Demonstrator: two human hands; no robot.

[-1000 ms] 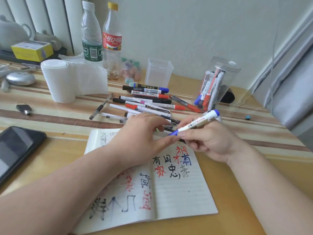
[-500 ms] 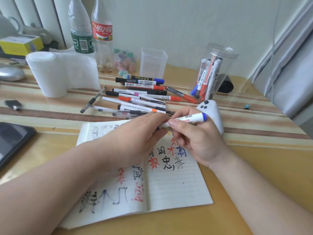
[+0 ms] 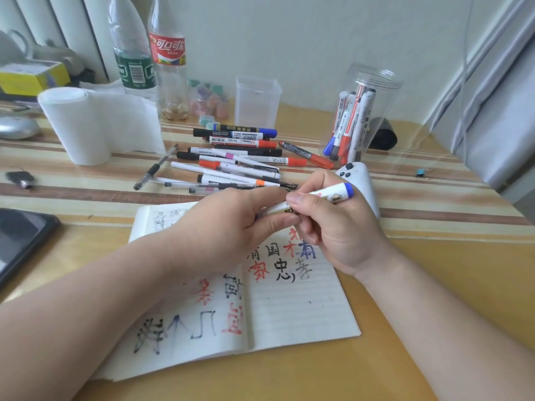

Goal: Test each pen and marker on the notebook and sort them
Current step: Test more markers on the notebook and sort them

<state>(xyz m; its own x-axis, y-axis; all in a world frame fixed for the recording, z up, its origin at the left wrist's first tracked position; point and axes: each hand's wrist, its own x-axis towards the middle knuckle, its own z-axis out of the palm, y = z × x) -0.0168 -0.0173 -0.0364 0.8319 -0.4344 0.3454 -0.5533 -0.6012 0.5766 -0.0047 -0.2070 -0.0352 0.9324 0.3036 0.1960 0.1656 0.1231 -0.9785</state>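
Note:
An open lined notebook (image 3: 295, 308) lies in front of me, covered with black, red and blue characters. Above its top edge my right hand (image 3: 333, 227) grips a white marker with a blue end (image 3: 333, 194), held nearly level. My left hand (image 3: 228, 227) pinches the marker's other end, which its fingers hide. A pile of several pens and markers (image 3: 240, 160) lies on the striped cloth behind the hands. A clear round jar (image 3: 362, 111) at the back right holds several markers standing upright.
A square clear cup (image 3: 257, 99) stands behind the pile. A paper roll (image 3: 72, 123), two bottles (image 3: 150, 53), a white remote-like device (image 3: 362, 175), a black phone (image 3: 20, 238) at the left and a key fob (image 3: 20, 179) share the table.
The marker has dropped from a raised tilt to nearly level. My left hand closed onto its blue cap end, which now lies hidden in the fingers. The camera has tilted down.

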